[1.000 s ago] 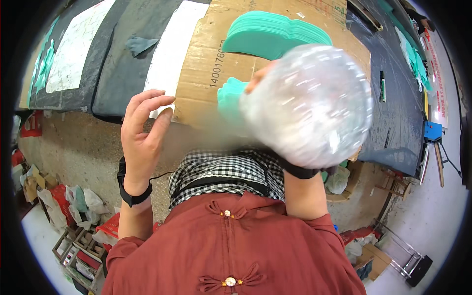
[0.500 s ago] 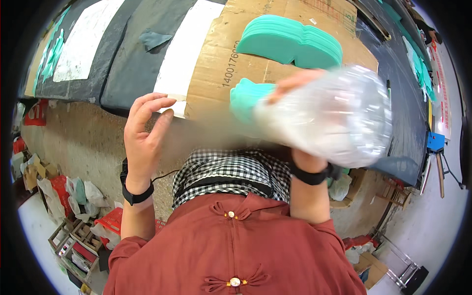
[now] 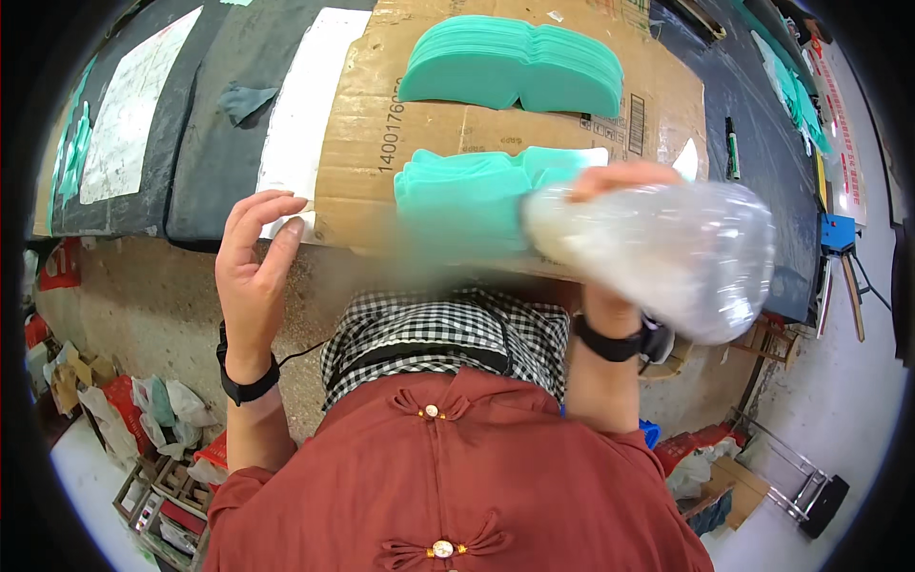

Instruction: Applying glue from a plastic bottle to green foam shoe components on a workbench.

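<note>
A clear plastic bag (image 3: 667,253), crumpled and puffed out, is held in the right hand (image 3: 624,181) above the near edge of the tabletop (image 3: 205,181). The fingers (image 3: 610,174) of that hand are closed around the bag's neck, and only their upper side is seen over the plastic. Compared with a second ago, the bag has been swung from a position close under the camera, where it hid most of the work, out to the right and turned on its side. As a result a near stack of green cut pieces (image 3: 467,195) is now uncovered, lying on the cardboard sheet (image 3: 372,124) just beside the bag's mouth; whether bag and stack touch cannot be told, since the area is blurred.

The left hand (image 3: 253,262) is held open at the cardboard's near left corner, fingers (image 3: 262,214) spread and slightly curled, nothing being gripped; earlier they were bent more tightly over the edge. A white sheet (image 3: 295,105) lies just past it.

A second, larger stack of green pieces (image 3: 515,67) lies farther back on the cardboard, untouched. It may be judged that the near stack is being brought to the bag's opening, with the left hand free to help
</note>
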`<state>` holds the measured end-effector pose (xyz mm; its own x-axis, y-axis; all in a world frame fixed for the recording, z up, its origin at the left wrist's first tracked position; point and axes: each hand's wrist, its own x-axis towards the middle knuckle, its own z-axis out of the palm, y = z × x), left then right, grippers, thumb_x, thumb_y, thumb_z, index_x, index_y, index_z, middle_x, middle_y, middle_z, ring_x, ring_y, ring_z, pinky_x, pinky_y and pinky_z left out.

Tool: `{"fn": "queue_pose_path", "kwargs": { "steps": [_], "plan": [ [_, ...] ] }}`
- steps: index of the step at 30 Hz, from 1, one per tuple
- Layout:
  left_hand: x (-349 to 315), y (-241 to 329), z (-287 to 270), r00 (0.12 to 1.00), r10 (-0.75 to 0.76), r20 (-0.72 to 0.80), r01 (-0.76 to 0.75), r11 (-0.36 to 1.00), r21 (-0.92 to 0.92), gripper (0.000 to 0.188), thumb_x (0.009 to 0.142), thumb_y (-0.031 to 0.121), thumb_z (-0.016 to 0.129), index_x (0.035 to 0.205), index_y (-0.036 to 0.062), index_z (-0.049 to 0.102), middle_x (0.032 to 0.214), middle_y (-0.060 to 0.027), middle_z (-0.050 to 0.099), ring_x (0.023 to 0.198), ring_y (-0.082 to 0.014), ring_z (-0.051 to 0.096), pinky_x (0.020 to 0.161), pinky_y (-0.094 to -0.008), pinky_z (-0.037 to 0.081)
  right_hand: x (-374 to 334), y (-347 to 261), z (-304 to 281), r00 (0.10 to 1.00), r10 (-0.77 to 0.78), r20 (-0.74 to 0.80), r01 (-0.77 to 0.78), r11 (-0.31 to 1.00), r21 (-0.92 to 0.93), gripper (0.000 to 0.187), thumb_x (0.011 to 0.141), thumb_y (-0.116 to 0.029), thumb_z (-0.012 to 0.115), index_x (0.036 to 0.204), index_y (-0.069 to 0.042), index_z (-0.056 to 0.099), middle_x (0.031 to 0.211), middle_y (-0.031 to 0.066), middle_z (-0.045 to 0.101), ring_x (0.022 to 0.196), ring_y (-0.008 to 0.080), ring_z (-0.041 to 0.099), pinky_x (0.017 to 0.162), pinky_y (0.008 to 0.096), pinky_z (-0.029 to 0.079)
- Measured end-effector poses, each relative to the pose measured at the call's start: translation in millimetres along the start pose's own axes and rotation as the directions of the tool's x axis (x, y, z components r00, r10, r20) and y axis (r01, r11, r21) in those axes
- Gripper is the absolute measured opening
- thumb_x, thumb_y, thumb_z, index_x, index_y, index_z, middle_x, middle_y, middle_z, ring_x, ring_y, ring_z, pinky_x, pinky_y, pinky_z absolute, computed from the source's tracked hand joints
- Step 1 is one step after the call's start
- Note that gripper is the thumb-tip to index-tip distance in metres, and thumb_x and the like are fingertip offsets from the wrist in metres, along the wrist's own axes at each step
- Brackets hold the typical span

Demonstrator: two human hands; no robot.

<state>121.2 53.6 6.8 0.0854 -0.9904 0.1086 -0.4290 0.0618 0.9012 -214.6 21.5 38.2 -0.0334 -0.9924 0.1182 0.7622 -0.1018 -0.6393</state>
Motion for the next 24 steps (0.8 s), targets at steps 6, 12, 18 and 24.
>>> {"fn": "queue_pose_path", "kwargs": {
  "steps": [6,12,18,24],
  "plan": [
    [3,-4,3,0.999,-0.036,0.021,0.037,0.998,-0.047,0.017,0.096,0.004,0.064,0.112,0.0021,0.070,0.122,-0.0073,0.063,0.115,-0.0178,0.059,0.099,-0.0308,0.045,15,-40,-47,0.770,-0.465,0.437,0.468,-0.054,-0.882,0.042,0.089,-0.006,0.073,0.124,0.003,0.051,0.108,0.0189,0.063,0.091,0.0288,0.066,0.084,0.0450,0.058],
    [9,1,4,1.000,0.001,0.012,-0.001,1.000,-0.021,0.017,0.097,0.004,0.064,0.113,0.0025,0.071,0.123,-0.0073,0.062,0.116,-0.0175,0.058,0.101,-0.0312,0.044,22,11,-23,0.891,-0.432,0.139,0.385,0.558,-0.735,0.049,0.094,-0.036,0.067,0.119,0.003,0.051,0.105,0.0169,0.061,0.092,0.0276,0.065,0.082,0.0439,0.057],
    [3,0,2,1.000,-0.005,-0.004,0.005,0.997,-0.081,0.017,0.097,0.005,0.065,0.113,0.0024,0.071,0.124,-0.0072,0.062,0.116,-0.0169,0.058,0.101,-0.0311,0.044,45,86,-2,0.929,-0.302,0.214,0.360,0.869,-0.338,0.046,0.099,-0.035,0.057,0.126,0.002,0.051,0.113,0.0177,0.062,0.092,0.0295,0.064,0.083,0.0430,0.053],
    [-6,-11,-7,0.999,-0.005,-0.052,-0.005,0.981,-0.194,0.032,0.092,0.012,0.069,0.120,-0.0035,0.066,0.125,-0.0091,0.064,0.116,-0.0171,0.060,0.099,-0.0295,0.046,45,96,65,0.689,-0.325,0.648,0.720,0.410,-0.560,0.018,0.091,-0.005,0.059,0.108,-0.001,0.060,0.093,0.0151,0.069,0.071,0.0307,0.066,0.058,0.0383,0.048]
  ]
}}
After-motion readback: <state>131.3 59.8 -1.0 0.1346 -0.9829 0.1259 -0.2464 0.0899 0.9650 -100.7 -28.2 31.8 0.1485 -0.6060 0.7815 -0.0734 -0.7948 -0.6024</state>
